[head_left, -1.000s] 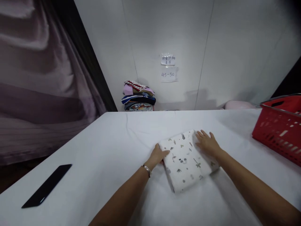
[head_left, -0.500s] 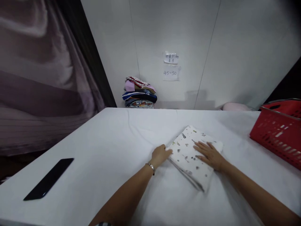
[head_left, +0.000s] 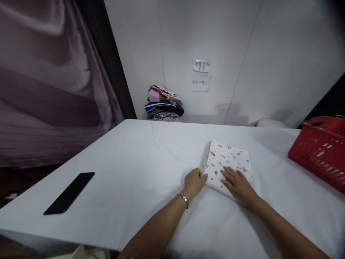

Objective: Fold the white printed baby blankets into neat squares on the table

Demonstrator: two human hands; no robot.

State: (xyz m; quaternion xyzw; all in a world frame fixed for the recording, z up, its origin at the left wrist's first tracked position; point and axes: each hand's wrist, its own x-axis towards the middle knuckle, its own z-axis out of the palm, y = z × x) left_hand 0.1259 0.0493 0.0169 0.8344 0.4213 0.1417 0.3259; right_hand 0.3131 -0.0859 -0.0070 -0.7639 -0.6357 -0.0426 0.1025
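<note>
A folded white cloth (head_left: 229, 162) printed with small dark and tan motifs lies on the white-covered table, right of the middle. At its near left corner is my left hand (head_left: 194, 183), fingers curled and thumb on the cloth's edge, pinching it. A silver bracelet circles that wrist. My right hand (head_left: 239, 185) rests flat on top of the cloth near its front right side, fingers spread. The right palm covers part of the print. Layers of the fold show along the front edge.
A black phone-like slab (head_left: 69, 193) lies on the table (head_left: 129, 162) at left. Folded clothes (head_left: 165, 104) are stacked beyond the back edge. A red basket (head_left: 318, 151) stands at right. Handwritten papers (head_left: 201, 82) hang on the wall, and a curtain (head_left: 54, 90) hangs at left.
The cloth has turned, so its front edge lies more nearly level, and its near part sits flatter. Both hands stay on it. The view has shifted slightly.
</note>
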